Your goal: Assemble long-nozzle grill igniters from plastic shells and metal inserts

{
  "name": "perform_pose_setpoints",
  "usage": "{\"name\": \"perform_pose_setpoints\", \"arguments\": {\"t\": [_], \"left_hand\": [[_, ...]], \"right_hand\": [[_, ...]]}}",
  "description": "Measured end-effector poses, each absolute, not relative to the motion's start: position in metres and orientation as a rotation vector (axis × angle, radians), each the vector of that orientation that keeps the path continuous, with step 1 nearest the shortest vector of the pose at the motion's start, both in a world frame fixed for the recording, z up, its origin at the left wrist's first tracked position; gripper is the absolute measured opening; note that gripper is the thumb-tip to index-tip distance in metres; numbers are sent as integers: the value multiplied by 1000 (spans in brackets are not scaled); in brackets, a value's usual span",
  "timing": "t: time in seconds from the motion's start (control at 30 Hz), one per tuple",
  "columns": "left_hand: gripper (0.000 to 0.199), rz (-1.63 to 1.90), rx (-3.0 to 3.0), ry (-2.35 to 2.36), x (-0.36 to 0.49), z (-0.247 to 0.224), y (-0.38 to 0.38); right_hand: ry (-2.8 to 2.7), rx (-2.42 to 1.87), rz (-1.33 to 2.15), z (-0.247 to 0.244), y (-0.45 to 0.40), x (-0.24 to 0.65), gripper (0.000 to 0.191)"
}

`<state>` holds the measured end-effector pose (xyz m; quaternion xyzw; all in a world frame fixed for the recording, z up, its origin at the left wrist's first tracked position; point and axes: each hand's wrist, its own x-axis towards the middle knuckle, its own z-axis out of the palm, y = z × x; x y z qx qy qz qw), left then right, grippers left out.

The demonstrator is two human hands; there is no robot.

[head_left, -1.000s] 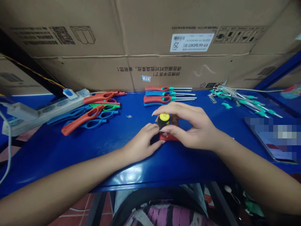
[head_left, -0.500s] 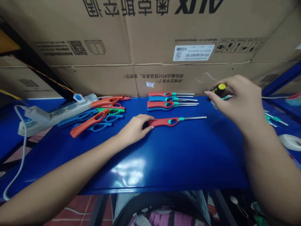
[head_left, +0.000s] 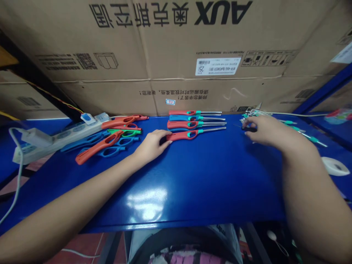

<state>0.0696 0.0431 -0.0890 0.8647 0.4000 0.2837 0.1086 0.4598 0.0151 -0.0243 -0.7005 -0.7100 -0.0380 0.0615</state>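
The left hand (head_left: pixel 150 146) pinched the rear end of a red lighter (head_left: pixel 178 136) on the bench (head_left: pixel 192 183), just before other lighters (head_left: pixel 178 118), while the right hand (head_left: pixel 265 131) gripped a screwdriver (head_left: pixel 250 129) near rods (head_left: pixel 313 139).

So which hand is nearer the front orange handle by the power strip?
Left. The left hand is to the right of the orange handle, gripping the red lighter; the right hand is much farther right, holding the screwdriver.
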Motion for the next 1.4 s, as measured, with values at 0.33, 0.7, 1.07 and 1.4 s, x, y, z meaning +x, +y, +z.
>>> {"name": "perform_pose_setpoints", "arguments": {"t": [0.33, 0.7, 1.07, 1.4], "left_hand": [[24, 943, 2541, 1129, 73, -94, 45], [22, 998, 2533, 1104, 71, -96, 44], [23, 997, 2513, 1111, 71, -98, 45], [31, 987, 2490, 1141, 71, -99, 43]], "right_hand": [[-2323, -2290, 122, -51, 31, 454, 41], [-2493, -1750, -113, -63, 33, 413, 36], [-2461, -1732, -115, -67, 34, 409, 40], [-2489, -1721, -137, -69, 35, 410, 45]]}}
